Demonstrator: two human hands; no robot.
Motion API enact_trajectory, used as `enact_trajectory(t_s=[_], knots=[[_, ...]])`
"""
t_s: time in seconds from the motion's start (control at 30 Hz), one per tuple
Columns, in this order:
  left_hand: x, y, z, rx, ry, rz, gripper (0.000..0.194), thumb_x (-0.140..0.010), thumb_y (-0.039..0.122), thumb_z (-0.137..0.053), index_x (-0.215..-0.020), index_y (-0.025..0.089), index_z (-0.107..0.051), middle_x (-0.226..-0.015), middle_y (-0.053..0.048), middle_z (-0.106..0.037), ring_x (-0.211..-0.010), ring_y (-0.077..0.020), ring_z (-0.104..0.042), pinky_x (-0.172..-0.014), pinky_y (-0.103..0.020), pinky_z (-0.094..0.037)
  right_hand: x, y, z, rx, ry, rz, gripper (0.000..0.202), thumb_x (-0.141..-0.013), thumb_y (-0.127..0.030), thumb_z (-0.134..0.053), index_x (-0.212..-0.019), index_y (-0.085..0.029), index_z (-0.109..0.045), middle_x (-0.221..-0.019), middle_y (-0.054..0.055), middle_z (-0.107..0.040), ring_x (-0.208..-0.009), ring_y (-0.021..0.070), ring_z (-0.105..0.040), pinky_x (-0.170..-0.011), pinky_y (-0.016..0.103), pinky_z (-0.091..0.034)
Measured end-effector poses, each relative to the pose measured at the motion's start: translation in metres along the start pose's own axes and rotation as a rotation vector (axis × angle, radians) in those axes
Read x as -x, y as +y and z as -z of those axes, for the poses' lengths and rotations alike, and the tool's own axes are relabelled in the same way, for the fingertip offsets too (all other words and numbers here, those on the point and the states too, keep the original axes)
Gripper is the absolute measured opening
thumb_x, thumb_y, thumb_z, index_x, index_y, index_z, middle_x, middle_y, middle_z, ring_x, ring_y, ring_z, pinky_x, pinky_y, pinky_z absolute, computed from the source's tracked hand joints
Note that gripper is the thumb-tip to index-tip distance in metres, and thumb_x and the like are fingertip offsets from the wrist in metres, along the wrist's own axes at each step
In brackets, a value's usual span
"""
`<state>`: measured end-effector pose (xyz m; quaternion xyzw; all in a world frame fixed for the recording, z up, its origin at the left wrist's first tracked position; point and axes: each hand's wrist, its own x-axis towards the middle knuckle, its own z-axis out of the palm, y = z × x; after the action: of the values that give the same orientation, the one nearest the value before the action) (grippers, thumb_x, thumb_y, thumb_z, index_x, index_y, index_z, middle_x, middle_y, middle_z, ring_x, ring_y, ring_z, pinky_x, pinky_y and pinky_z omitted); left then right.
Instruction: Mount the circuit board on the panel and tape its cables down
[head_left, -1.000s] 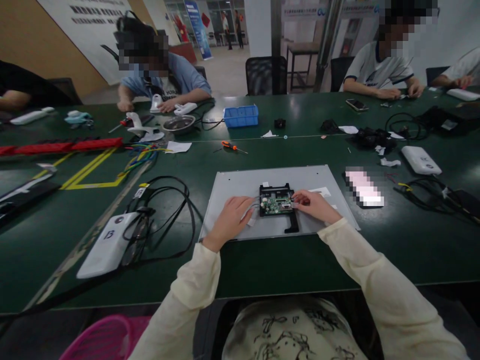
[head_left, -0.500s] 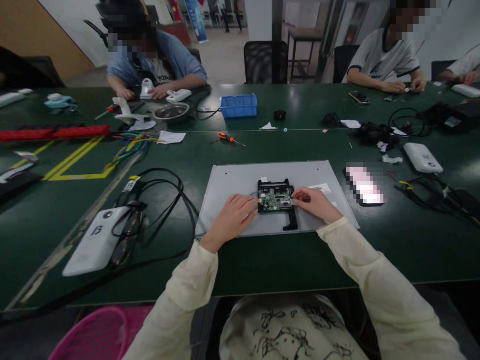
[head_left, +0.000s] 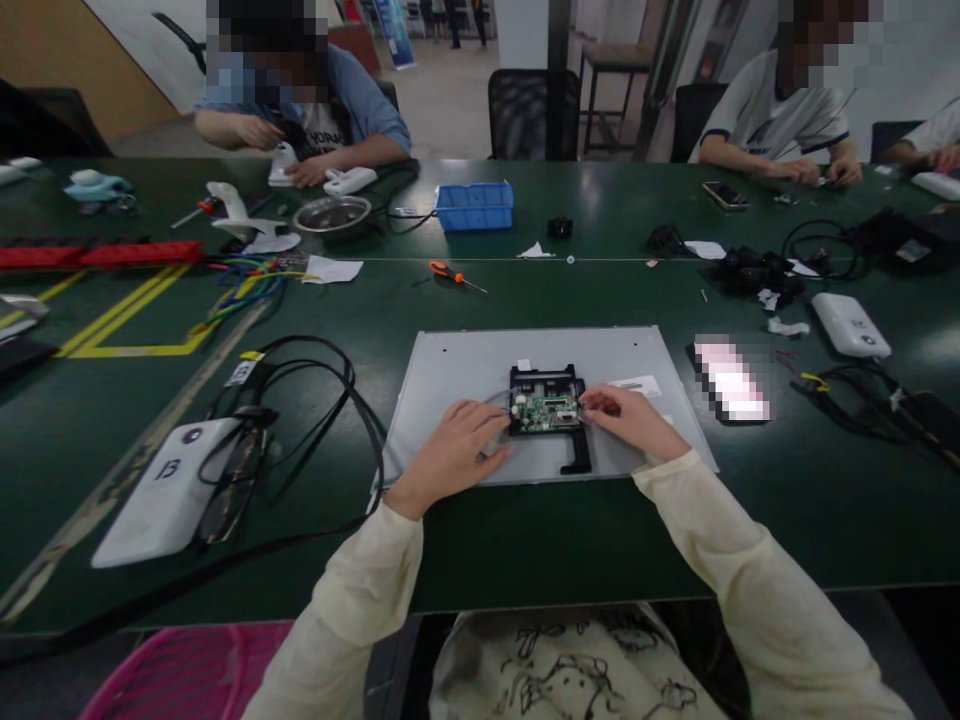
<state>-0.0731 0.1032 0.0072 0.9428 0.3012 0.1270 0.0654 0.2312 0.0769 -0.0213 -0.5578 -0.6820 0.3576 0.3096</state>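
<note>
A green circuit board (head_left: 546, 412) lies in a black plastic frame (head_left: 576, 455) on a flat grey panel (head_left: 450, 375) in front of me. My left hand (head_left: 459, 450) is at the board's left edge, fingers stretched out and thumb apart, with a thin cable running close to the fingertips. At the right edge of the board my right hand (head_left: 619, 415) has its fingers curled and pinched together. Whatever they hold there is too small to make out.
To the left lie a white device marked 13 (head_left: 169, 485) and looped black cable (head_left: 349, 375). An orange screwdriver (head_left: 448, 272) and a blue basket (head_left: 474, 207) sit beyond the panel. A phone (head_left: 729, 380) lies to the right. Other people work across the table.
My left hand has slid slightly back from the board's edge, its thumb more apart. The right hand stays at the right edge. The whole view has shifted a little.
</note>
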Motion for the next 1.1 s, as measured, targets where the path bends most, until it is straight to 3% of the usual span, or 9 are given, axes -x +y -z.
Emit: enact_trajectory(t_s=[0.37,0.57,0.7,0.9,1.1], knots=[[0.0,0.003,0.008,-0.064,-0.036,-0.023,0.026,-0.089,0.032,-0.055,-0.112,0.02,-0.057,-0.117,-0.009,-0.061,-0.11,-0.0241,-0.054,-0.101,-0.045,-0.037,0.006,-0.006,0.003,0.003,-0.079,0.006,0.053,-0.072,-0.022,-0.069,-0.121,-0.023,-0.048,-0.104,0.005,-0.064,-0.091,0.0189,-0.06,-0.085,0.037,-0.048],[0.003,0.007,0.01,-0.132,-0.073,-0.081,0.024,-0.092,0.029,-0.05,-0.113,0.019,-0.055,-0.117,-0.009,-0.06,-0.109,-0.0242,-0.054,-0.101,-0.045,-0.036,0.006,-0.001,-0.002,0.04,-0.056,0.007,0.048,-0.074,-0.023,-0.068,-0.118,-0.024,-0.049,-0.101,0.004,-0.063,-0.088,0.0192,-0.06,-0.081,0.037,-0.049],[0.004,0.005,0.009,-0.156,-0.106,-0.1,0.02,-0.095,0.026,-0.045,-0.109,0.019,-0.056,-0.106,-0.008,-0.062,-0.099,-0.0216,-0.057,-0.096,-0.041,-0.039,0.007,-0.002,-0.001,0.042,-0.061,0.028,0.042,-0.076,-0.024,-0.066,-0.116,-0.023,-0.052,-0.093,0.003,-0.064,-0.082,0.0178,-0.06,-0.077,0.035,-0.049],[0.005,0.006,0.009,-0.178,-0.108,-0.131,0.022,-0.094,0.016,-0.04,-0.106,0.018,-0.057,-0.097,-0.007,-0.063,-0.092,-0.0204,-0.058,-0.094,-0.04,-0.04,0.007,-0.001,0.001,0.06,-0.029,0.012,0.025,-0.076,-0.024,-0.065,-0.101,-0.022,-0.062,-0.076,-0.001,-0.063,-0.069,0.0153,-0.059,-0.065,0.03,-0.046],[0.005,0.007,0.008,-0.194,-0.098,-0.154,0.025,-0.091,0.01,-0.041,-0.11,0.018,-0.056,-0.101,-0.008,-0.064,-0.095,-0.0215,-0.057,-0.092,-0.039,-0.04,0.006,0.008,0.011,0.09,0.078,-0.033,0.011,-0.077,-0.028,-0.064,-0.085,-0.021,-0.067,-0.072,0.001,-0.066,-0.066,0.0155,-0.06,-0.063,0.03,-0.047]])
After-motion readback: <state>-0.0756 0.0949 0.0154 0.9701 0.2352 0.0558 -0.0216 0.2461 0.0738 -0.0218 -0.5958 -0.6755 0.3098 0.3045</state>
